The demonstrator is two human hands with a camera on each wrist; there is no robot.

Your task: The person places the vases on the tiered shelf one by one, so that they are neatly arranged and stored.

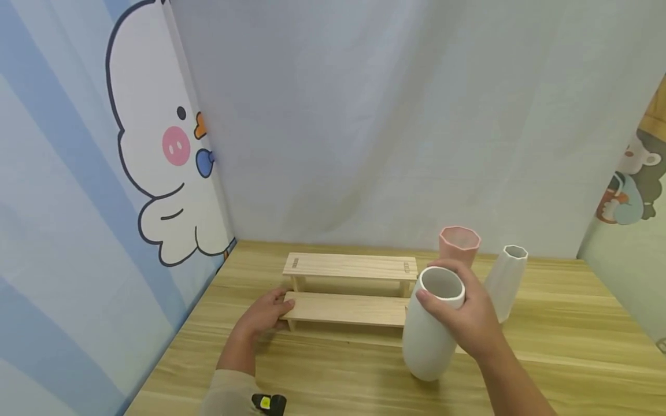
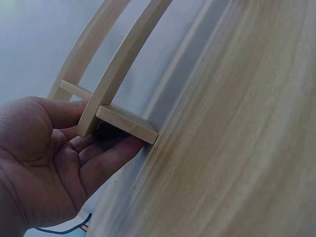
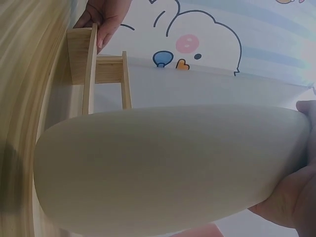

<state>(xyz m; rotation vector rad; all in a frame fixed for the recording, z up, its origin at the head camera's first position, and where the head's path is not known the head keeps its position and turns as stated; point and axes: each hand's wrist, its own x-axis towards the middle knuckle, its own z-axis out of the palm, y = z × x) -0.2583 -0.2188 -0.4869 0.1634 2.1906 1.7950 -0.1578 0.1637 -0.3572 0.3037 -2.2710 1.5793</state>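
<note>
A tall white vase (image 1: 428, 341) is gripped near its rim by my right hand (image 1: 470, 312), thumb on the near side and fingers round the back. It leans slightly, and in the right wrist view its smooth body (image 3: 168, 168) fills the middle. My left hand (image 1: 264, 315) pinches the left end of the lower board of a two-step wooden shelf (image 1: 343, 309). Seen from the left wrist, the thumb lies on top of that board and the fingers (image 2: 111, 165) reach beneath, by the leg. The vase hides the shelf's lower right end.
Behind my right hand stand a pink faceted vase (image 1: 458, 240) and a slim white faceted vase (image 1: 507, 283). The wooden tabletop (image 1: 333, 375) meets a grey curtain (image 1: 333, 144) at the back. A cartoon-printed curtain (image 1: 156, 144) borders the left.
</note>
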